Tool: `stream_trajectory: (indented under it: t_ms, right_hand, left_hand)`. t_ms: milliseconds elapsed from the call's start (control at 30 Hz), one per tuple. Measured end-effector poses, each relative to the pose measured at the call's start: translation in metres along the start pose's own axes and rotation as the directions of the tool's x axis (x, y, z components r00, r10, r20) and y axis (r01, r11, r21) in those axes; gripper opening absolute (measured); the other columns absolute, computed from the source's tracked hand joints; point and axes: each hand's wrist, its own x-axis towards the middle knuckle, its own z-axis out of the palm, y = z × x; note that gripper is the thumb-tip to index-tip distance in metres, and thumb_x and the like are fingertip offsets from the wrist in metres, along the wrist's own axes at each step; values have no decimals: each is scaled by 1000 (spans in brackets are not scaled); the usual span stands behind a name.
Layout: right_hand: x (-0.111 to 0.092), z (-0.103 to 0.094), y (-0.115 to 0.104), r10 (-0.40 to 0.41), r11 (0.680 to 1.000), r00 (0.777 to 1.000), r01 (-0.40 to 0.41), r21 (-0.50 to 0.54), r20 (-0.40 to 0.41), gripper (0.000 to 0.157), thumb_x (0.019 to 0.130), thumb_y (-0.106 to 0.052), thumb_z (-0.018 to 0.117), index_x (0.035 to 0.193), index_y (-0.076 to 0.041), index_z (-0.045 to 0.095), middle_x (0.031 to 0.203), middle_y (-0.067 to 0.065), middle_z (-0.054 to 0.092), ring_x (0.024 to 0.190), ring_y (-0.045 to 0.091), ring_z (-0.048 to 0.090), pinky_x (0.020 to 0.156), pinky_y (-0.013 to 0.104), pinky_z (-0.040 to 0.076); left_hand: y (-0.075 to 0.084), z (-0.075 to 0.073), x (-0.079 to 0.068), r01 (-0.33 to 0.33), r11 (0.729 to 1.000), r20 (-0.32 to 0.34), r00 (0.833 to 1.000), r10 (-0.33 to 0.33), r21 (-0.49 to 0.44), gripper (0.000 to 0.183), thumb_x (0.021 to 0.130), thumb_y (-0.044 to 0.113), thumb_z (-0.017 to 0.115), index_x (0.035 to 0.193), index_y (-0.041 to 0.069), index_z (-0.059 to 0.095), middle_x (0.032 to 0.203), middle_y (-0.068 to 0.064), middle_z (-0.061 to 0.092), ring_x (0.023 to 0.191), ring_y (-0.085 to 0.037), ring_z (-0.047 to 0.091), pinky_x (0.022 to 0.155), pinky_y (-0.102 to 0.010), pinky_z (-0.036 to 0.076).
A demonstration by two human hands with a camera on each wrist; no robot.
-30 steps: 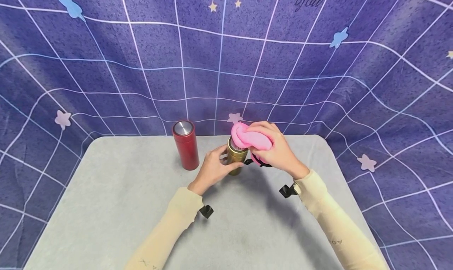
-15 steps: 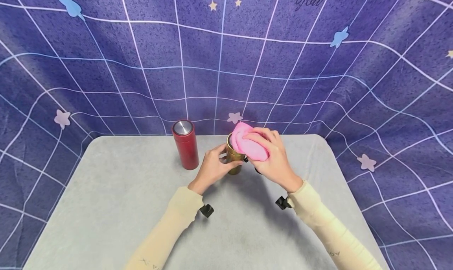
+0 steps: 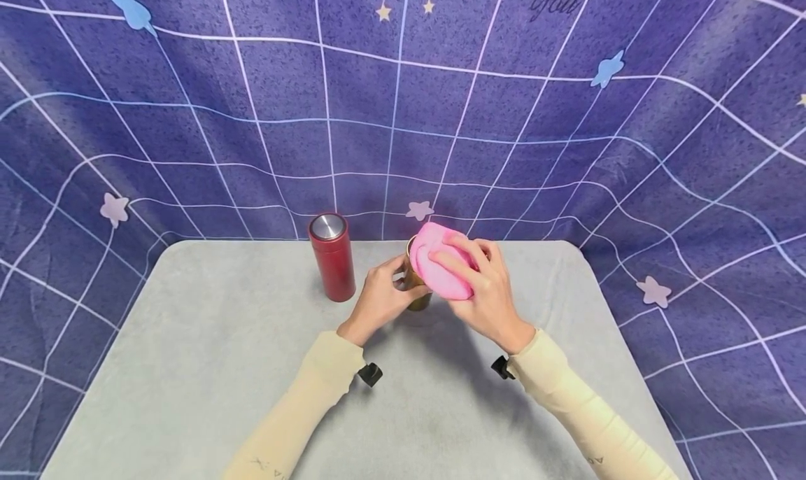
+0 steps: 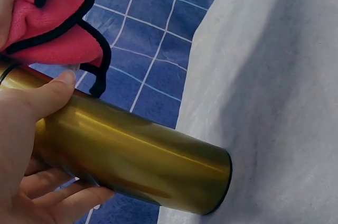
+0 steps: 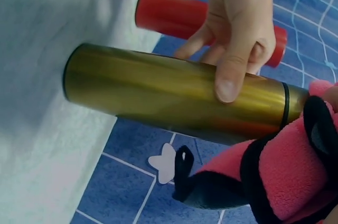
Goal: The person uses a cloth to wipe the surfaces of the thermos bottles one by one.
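Observation:
A gold thermos flask stands upright on the table, its top covered by a bunched pink cloth with black edging. My left hand grips the flask around its upper body, thumb on the near side in the right wrist view. My right hand clutches the cloth and holds it over the flask's top; a black-edged corner with a loop hangs down beside the flask. To the left, a red thermos flask with a silver lid stands upright, apart from both hands.
The grey-covered table ends at a back edge just behind the flasks. A purple-blue curtain with grid lines and stars hangs behind and along both sides.
My right hand has turned and shifted slightly toward me with the pink cloth, which now covers more of the gold flask's top. The left hand keeps its grip; the red flask stays put.

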Motion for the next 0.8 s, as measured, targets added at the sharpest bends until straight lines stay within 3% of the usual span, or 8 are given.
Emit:
stream_trajectory:
  t_ms: [233, 367, 600, 800]
  right_hand:
    - [0, 0, -3, -105, 991, 994, 108, -85, 31, 52, 77, -10, 75, 128, -21, 77, 139, 14, 67, 109, 47, 55, 89, 59, 48]
    - [3, -3, -5, -154, 977, 984, 165, -133, 90, 57, 75, -9, 76, 130, -21, 75, 138, 13, 67, 113, 47, 56, 88, 58, 49]
    - [17, -9, -7, -211, 954, 948, 253, -160, 238, 69, 69, -9, 84, 136, -23, 73, 139, 10, 66, 117, 45, 54, 90, 54, 49]
    - [38, -14, -10, -256, 933, 901, 326, -155, 350, 68, 64, -9, 87, 130, -21, 76, 135, 6, 70, 118, 42, 56, 96, 53, 49]
  left_hand:
    - [0, 0, 0, -25, 1000, -11, 1000, 26, 18, 50, 82, 14, 93, 127, 6, 73, 108, -10, 76, 99, -26, 74, 86, -36, 66]
    - [0, 0, -1, -21, 1000, -16, 1000, 21, -1, 46, 82, 7, 90, 125, 4, 73, 108, -12, 77, 99, -29, 76, 88, -39, 66]
    - [0, 0, -2, -45, 998, -39, 998, 46, 40, 38, 82, 4, 86, 117, 1, 73, 111, -15, 79, 100, -31, 78, 87, -45, 66]
    - [0, -2, -4, -43, 996, -42, 998, 46, 74, 40, 81, 10, 88, 116, 0, 73, 109, -14, 80, 99, -30, 78, 88, -44, 66]
